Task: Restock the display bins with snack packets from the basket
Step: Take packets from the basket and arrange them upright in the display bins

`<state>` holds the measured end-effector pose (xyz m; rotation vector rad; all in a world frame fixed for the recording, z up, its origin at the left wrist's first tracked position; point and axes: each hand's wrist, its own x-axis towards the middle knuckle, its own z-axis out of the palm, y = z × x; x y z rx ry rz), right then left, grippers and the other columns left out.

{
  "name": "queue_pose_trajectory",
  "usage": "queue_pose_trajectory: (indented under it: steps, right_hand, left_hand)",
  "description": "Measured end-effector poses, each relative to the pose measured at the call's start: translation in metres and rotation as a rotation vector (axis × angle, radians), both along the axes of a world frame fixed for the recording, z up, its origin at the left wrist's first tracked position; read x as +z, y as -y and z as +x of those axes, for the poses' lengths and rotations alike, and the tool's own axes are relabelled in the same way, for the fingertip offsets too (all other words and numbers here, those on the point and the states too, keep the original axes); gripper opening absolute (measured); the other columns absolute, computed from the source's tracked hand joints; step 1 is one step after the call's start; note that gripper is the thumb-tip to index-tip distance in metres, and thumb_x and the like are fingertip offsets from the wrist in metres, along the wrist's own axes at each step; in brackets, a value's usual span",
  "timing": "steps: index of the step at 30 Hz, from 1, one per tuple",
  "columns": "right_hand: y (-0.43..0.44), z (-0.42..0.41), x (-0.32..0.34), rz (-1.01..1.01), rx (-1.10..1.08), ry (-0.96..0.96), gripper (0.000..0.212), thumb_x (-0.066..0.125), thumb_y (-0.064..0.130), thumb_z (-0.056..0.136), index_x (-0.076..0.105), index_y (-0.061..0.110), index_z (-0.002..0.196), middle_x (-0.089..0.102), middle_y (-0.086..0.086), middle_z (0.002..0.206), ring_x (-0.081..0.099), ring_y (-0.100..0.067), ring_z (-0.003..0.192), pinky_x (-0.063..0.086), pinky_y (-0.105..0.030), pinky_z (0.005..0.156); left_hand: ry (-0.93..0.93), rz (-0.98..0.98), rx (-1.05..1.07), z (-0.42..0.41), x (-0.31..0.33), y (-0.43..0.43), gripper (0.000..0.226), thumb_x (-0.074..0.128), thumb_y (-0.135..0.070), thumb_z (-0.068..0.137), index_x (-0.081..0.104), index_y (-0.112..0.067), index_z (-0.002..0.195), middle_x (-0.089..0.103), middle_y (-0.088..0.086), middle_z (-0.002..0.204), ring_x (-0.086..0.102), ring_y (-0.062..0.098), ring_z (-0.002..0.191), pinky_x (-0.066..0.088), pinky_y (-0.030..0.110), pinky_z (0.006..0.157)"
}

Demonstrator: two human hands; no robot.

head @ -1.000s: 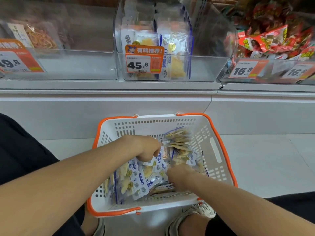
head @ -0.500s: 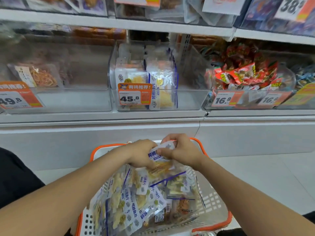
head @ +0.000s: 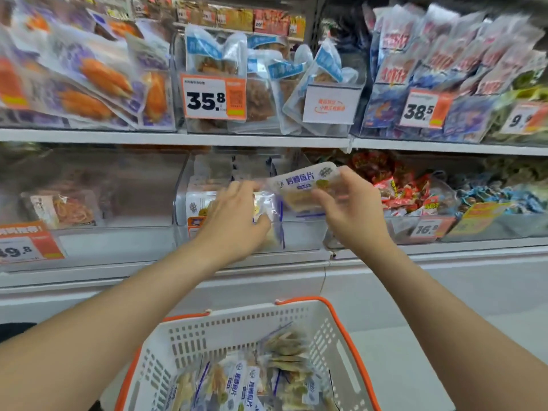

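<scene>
White metal shelving [head: 178, 137] fills the upper view, two tiers of clear bins with orange price tags. On the lower tier, the middle clear plastic display bin [head: 305, 235] holds upright white-and-blue snack packets [head: 198, 203] on its left side. The bin to its left [head: 118, 232] contains one packet of orange strips [head: 68, 206]. The bin to its right holds red-wrapped snacks [head: 400, 191].

Below the shelving sits a white perforated plastic basket with an orange rim [head: 350, 336]. A loose heap of matching white-and-blue snack packets [head: 237, 384] lies in it.

Both hands are raised at the middle bin. The left hand [head: 234, 221] is at the front upright packet [head: 264, 206], thumb above and fingers curled round its lower edge, gripping it; the outline is blurred. The right hand [head: 353, 215] pinches one white-and-blue snack packet [head: 302, 185] between thumb and curled fingers. This packet is tilted, label towards the camera, at the bin's open top, just beside the left hand's packet.
</scene>
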<state>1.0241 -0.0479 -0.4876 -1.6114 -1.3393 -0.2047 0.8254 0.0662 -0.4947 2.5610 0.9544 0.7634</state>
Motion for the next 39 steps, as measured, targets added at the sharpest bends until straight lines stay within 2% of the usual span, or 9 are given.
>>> queue_pose_trajectory:
  steps: [3,6,9,17,22,27,33,37,39]
  right_hand:
    - [-0.011,0.015,0.004,0.055,-0.149,0.308,0.013,0.068,0.021,0.096,0.064,0.016,0.108,0.075,0.000,0.099,0.067,-0.023,0.087,0.055,-0.040,0.067]
    - [-0.044,0.034,-0.006,-0.100,-0.254,0.656,0.016,0.073,0.015,0.089,0.061,0.012,0.100,0.065,-0.006,0.081,0.059,-0.036,0.074,0.043,-0.041,0.055]
    - [-0.081,0.047,-0.016,-0.311,-0.331,0.835,0.030,0.077,0.006,0.077,0.055,0.015,0.096,0.066,-0.007,0.080,0.059,-0.037,0.076,0.030,-0.038,0.061]
    - [-0.167,0.070,-0.019,-0.630,-0.458,0.781,0.048,0.063,0.005,0.086,0.059,0.021,0.131,0.066,-0.015,0.128,0.061,-0.039,0.120,0.033,-0.049,0.111]
    - [-0.216,0.085,-0.023,-0.837,-0.460,0.783,0.047,0.059,0.013,0.092,0.054,0.025,0.137,0.055,-0.013,0.144,0.043,-0.036,0.140,0.024,-0.052,0.115]
    - [-0.242,0.096,-0.025,-0.652,-0.529,0.805,0.055,0.060,0.013,0.091,0.050,0.020,0.145,0.053,-0.014,0.148,0.039,-0.039,0.144,0.023,-0.051,0.118]
    - [-0.259,0.098,-0.041,-0.723,-0.576,0.898,0.042,0.049,0.012,0.099,0.053,0.014,0.141,0.057,-0.020,0.140,0.046,-0.041,0.136,0.030,-0.050,0.113]
    - [-0.259,0.093,-0.039,-0.511,-0.666,0.862,0.044,0.044,0.012,0.086,0.069,0.009,0.122,0.073,-0.019,0.110,0.069,-0.040,0.103,0.054,-0.046,0.088]
    - [-0.249,0.090,-0.038,-0.621,-0.596,0.917,0.038,0.045,0.007,0.094,0.068,0.008,0.124,0.073,-0.017,0.113,0.069,-0.039,0.107,0.053,-0.043,0.089]
  left_hand:
    - [-0.204,0.075,0.028,0.014,0.006,-0.012,0.054,0.056,-0.040,0.097,0.041,-0.012,0.141,0.045,0.011,0.140,0.041,0.032,0.130,0.038,0.047,0.106]
    - [-0.328,0.149,-0.033,0.028,0.001,-0.026,0.064,0.047,-0.052,0.100,0.036,-0.014,0.150,0.032,0.010,0.160,0.027,0.029,0.148,0.029,0.050,0.114]
    - [-0.470,0.215,-0.044,0.041,-0.007,-0.046,0.084,0.033,-0.070,0.100,0.022,-0.014,0.162,0.006,0.009,0.174,0.004,0.027,0.160,0.015,0.056,0.125]
    - [-0.662,0.281,-0.069,0.058,-0.027,-0.087,0.112,0.004,-0.095,0.079,0.015,-0.023,0.165,0.007,0.010,0.174,0.005,0.033,0.159,0.005,0.063,0.125]
    - [-0.653,0.284,-0.075,0.061,-0.033,-0.096,0.109,0.009,-0.097,0.079,0.019,-0.028,0.162,0.016,0.008,0.171,0.017,0.033,0.156,0.011,0.065,0.123]
    - [-0.643,0.292,-0.070,0.062,-0.034,-0.098,0.108,0.007,-0.096,0.078,0.020,-0.028,0.160,0.017,0.008,0.170,0.018,0.032,0.155,0.015,0.065,0.122]
    - [-0.624,0.305,-0.071,0.062,-0.035,-0.097,0.103,0.011,-0.095,0.080,0.024,-0.027,0.157,0.021,0.009,0.168,0.022,0.030,0.151,0.022,0.063,0.118]
    - [-0.628,0.297,-0.068,0.062,-0.034,-0.097,0.102,0.014,-0.095,0.082,0.024,-0.027,0.157,0.020,0.009,0.168,0.021,0.030,0.152,0.022,0.063,0.118]
    - [-0.627,0.289,-0.068,0.061,-0.035,-0.096,0.102,0.014,-0.094,0.082,0.023,-0.027,0.158,0.019,0.008,0.169,0.020,0.030,0.153,0.020,0.064,0.119]
